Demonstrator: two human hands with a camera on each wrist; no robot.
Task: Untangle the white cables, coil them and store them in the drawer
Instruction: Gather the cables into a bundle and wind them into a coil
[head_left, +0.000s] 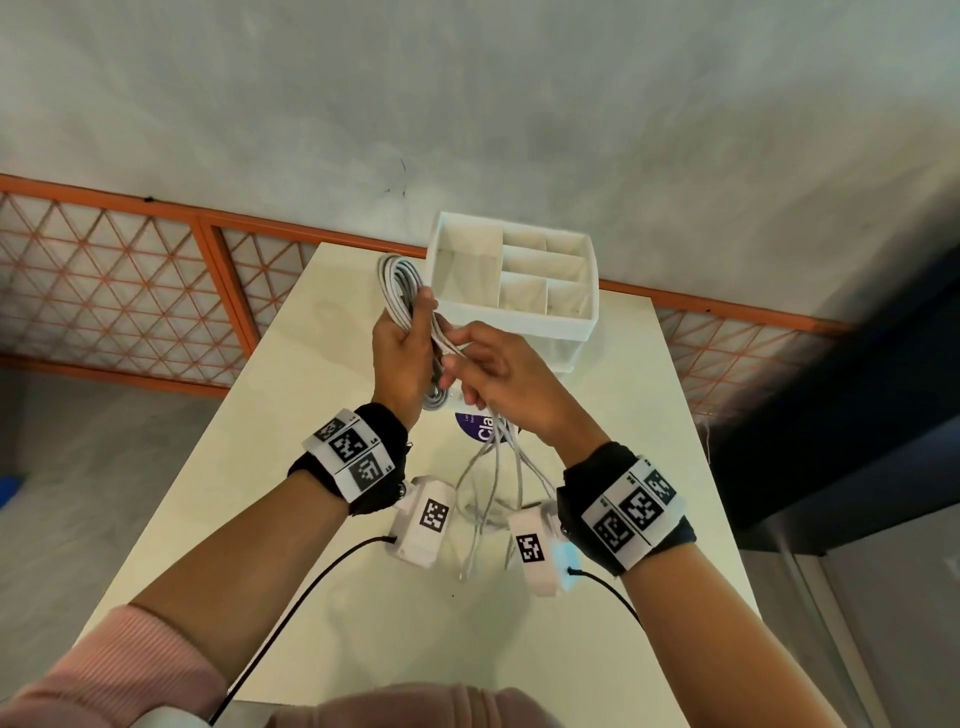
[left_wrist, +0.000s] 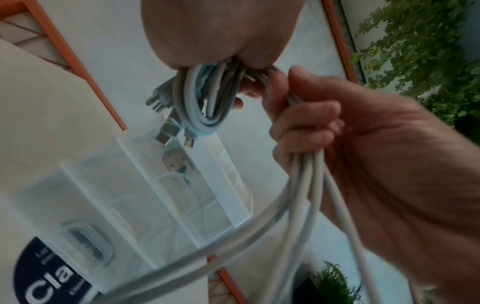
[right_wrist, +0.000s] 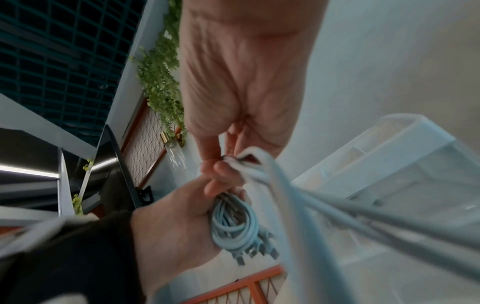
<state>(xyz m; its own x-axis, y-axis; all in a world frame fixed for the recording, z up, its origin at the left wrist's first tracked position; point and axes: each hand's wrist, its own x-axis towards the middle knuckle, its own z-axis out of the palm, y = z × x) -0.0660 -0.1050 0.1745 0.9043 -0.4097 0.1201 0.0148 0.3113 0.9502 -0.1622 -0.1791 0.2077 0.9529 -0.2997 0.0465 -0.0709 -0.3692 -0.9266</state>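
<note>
My left hand grips a coiled bundle of white cables above the table; the coil's lower loop and metal plugs hang below the palm. My right hand is right beside it, with fingers curled round several loose white strands. These strands trail down to the table between my wrists. In the right wrist view the coil sits in the left hand. The white divided drawer stands just beyond both hands.
The cream table is narrow, with its edges close on both sides. A round purple sticker lies under the hands. An orange-framed mesh fence runs behind the table. Black camera leads hang from my wrists.
</note>
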